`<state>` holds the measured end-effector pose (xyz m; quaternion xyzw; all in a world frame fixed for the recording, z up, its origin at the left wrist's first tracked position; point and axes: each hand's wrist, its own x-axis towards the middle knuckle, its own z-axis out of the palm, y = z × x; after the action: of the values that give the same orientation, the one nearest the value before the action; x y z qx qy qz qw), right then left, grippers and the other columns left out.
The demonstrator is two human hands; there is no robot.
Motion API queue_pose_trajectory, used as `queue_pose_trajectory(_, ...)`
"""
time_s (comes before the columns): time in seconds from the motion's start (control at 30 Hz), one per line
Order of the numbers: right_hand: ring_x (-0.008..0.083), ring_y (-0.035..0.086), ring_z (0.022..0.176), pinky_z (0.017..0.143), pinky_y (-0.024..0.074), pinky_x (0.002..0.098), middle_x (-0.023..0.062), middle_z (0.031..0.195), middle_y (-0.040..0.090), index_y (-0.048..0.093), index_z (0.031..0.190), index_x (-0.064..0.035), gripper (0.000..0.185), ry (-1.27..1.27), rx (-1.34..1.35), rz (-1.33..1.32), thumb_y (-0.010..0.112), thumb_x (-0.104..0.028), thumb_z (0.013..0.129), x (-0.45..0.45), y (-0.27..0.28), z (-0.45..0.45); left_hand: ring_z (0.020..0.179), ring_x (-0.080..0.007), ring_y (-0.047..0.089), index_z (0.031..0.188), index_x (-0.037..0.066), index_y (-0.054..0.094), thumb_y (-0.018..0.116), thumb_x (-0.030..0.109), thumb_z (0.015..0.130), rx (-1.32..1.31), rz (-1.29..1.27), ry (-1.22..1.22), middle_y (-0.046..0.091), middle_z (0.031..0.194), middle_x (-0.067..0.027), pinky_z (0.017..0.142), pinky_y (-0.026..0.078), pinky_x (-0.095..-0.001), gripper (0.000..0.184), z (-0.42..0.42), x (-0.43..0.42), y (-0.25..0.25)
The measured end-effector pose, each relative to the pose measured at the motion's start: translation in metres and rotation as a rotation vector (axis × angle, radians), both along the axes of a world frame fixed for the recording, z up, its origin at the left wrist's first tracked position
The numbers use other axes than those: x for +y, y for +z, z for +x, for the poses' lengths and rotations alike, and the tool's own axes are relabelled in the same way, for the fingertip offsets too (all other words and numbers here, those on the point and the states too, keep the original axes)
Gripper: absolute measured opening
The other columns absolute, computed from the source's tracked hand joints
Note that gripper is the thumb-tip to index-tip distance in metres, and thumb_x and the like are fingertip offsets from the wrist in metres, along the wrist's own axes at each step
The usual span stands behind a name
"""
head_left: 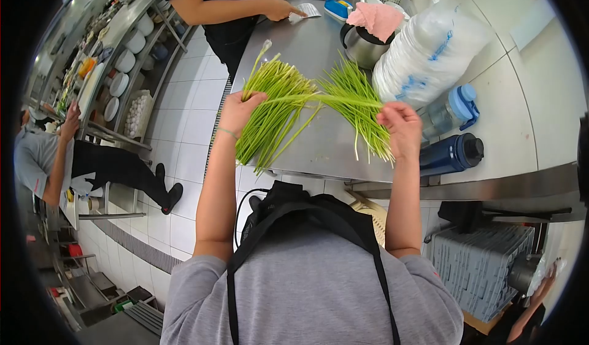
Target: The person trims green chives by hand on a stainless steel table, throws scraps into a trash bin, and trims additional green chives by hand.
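Note:
A long, thin green stem [325,98], like a garlic scape, stretches nearly level between my two hands above the steel table [300,152]. My left hand [241,113] is closed on its left end, thumb and finger pinched, over the edge of a big heap of similar stems [276,109]. Around the right end, the fingers of my right hand [402,127] are curled and pinched. Below and left of that hand lies a smaller pile of stems [356,103], its ends towards me. A pale bud-like tip [266,46] sticks out past the heap's far side.
Along the right stand a steel jug [366,49] under a pink cloth [373,20], a tall plastic-wrapped stack [429,50], a clear bottle [445,113] and a dark blue bottle [448,155]. Across the table, a co-worker's hand [279,9] touches paper. Another person [46,161] is at left.

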<state>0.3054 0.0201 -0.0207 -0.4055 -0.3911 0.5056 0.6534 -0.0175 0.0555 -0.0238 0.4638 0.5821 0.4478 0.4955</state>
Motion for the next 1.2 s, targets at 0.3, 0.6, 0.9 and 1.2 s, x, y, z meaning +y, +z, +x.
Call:
queue_pose_trajectory(0.3, 0.0162, 0.056, 0.058, 0.055, 0.0433, 0.0296, 0.0083, 0.069, 0.058, 0.058, 0.076, -0.0019, 0.007, -0.535, -1.068, 0.035, 0.062, -0.006, 0.072, -0.019, -0.051, 0.036, 0.059, -0.0292, 0.057, 0.081, 0.004, 0.064, 0.063, 0.023, 0.066, 0.661, 0.199, -0.173, 0.059, 0.066, -0.0185, 0.056, 0.046, -0.0345, 0.024, 0.035, -0.011, -0.027)
queue_pose_trajectory(0.6, 0.0291, 0.052, 0.081, 0.07, 0.0416, 0.037, 0.0106, 0.086, 0.055, 0.058, 0.078, -0.0046, 0.009, -0.644, -1.313, 0.168, 0.062, -0.006, 0.07, -0.033, -0.052, 0.035, 0.068, -0.0334, 0.058, 0.074, 0.004, 0.063, 0.061, 0.025, 0.067, 1.088, 0.257, -0.21, 0.06, 0.078, -0.017, 0.063, 0.048, -0.0403, 0.022, 0.08, -0.011, -0.074)
queue_pose_trajectory(0.9, 0.0274, 0.053, 0.078, 0.068, 0.0426, 0.0349, 0.0099, 0.082, 0.056, 0.059, 0.078, -0.0043, 0.008, -0.576, -1.117, 0.252, 0.061, -0.004, 0.071, -0.026, -0.044, 0.019, 0.045, -0.0145, 0.048, 0.068, 0.001, 0.059, 0.065, 0.019, 0.068, 0.413, 0.167, -0.244, 0.051, 0.053, -0.0006, 0.044, 0.038, -0.0282, 0.019, 0.059, -0.005, -0.041)
queue_pose_trajectory(1.2, 0.0224, 0.052, 0.071, 0.062, 0.0428, 0.0318, 0.0071, 0.082, 0.054, 0.063, 0.083, -0.0077, 0.02, -0.21, -1.033, 0.62, 0.063, 0.0, 0.065, -0.008, -0.009, -0.051, 0.041, -0.0024, 0.023, 0.077, 0.002, 0.059, 0.067, 0.018, 0.07, -0.2, -0.342, -0.532, 0.033, 0.05, 0.0084, 0.039, 0.014, -0.0217, 0.019, 0.052, -0.002, 0.002)
